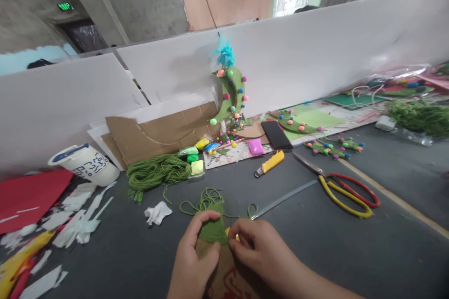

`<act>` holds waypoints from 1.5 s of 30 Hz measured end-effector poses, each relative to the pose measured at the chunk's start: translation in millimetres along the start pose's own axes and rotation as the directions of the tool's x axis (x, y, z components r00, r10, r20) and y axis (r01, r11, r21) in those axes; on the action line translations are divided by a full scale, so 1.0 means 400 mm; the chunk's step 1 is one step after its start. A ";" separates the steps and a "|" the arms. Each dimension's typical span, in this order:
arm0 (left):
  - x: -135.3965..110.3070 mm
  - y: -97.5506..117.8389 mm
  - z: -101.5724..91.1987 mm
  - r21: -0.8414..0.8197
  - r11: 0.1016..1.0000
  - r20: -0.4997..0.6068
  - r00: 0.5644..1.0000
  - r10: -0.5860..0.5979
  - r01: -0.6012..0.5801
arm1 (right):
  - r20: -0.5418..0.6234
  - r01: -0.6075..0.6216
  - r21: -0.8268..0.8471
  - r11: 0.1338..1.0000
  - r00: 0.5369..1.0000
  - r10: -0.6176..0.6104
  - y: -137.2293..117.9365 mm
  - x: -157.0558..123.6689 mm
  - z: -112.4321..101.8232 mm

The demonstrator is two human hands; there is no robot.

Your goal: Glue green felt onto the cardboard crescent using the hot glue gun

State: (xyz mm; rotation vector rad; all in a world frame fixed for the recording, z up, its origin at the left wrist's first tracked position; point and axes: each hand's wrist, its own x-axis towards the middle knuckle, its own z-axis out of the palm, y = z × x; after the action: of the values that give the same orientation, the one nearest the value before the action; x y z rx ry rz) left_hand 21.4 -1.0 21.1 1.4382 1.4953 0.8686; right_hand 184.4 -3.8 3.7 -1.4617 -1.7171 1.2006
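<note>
My left hand [192, 257] grips a cardboard piece [224, 278] partly wrapped in green yarn [212, 230], thumb pressed on the wrapped part. My right hand [254, 247] pinches at the right edge of the wrapping, where a small yellow object [228, 232] shows between the fingers. Loose loops of the same green yarn [206, 198] trail away from the piece across the dark tabletop [301, 243].
A green yarn skein [157, 173], white glue jug [86, 163], yellow utility knife [269, 163], metal ruler [284, 198] and red-and-yellow scissors [342, 184] lie beyond. A green crescent with pom-poms [229, 96] leans on the white partition. Paper scraps [80, 219] lie left.
</note>
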 end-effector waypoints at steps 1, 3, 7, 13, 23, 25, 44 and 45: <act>0.001 -0.001 0.000 0.013 1.000 0.000 1.000 0.003 -0.003 | -0.002 0.002 -0.001 1.000 1.000 -0.002 0.000 0.000 0.001; 0.002 -0.005 0.002 0.024 0.999 -0.015 1.000 0.021 -0.020 | -0.006 0.001 -0.009 1.000 1.000 -0.001 0.000 0.001 0.003; 0.000 -0.011 0.009 0.012 0.997 -0.065 0.994 0.083 -0.082 | -0.022 0.007 -0.014 1.000 1.000 -0.008 0.003 0.000 0.007; -0.001 -0.011 0.019 0.059 0.984 -0.107 0.979 0.174 -0.168 | -0.043 0.011 -0.035 0.999 0.999 -0.012 0.010 0.000 0.012; 0.002 -0.011 0.003 0.015 0.993 -0.041 0.992 0.121 -0.121 | 0.034 0.016 0.085 0.996 0.999 -0.019 0.003 0.000 -0.003; 0.000 -0.010 0.000 -0.012 0.993 -0.070 0.991 0.114 -0.115 | 0.095 0.010 0.172 0.985 0.995 -0.027 0.002 0.003 -0.014; -0.019 0.017 0.016 -0.130 0.980 -0.141 0.981 0.131 -0.150 | 0.307 -0.259 0.563 0.785 0.947 0.092 0.010 0.011 -0.031; -0.019 0.018 0.017 -0.132 0.981 -0.138 0.983 0.123 -0.141 | 0.311 -0.260 0.562 0.785 0.946 0.091 0.010 0.011 -0.032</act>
State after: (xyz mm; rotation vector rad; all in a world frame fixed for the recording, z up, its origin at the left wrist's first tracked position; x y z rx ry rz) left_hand 30.0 -8.4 25.8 1.4105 1.4136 1.1460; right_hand 196.2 3.9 4.9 -1.1103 -1.1815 1.9078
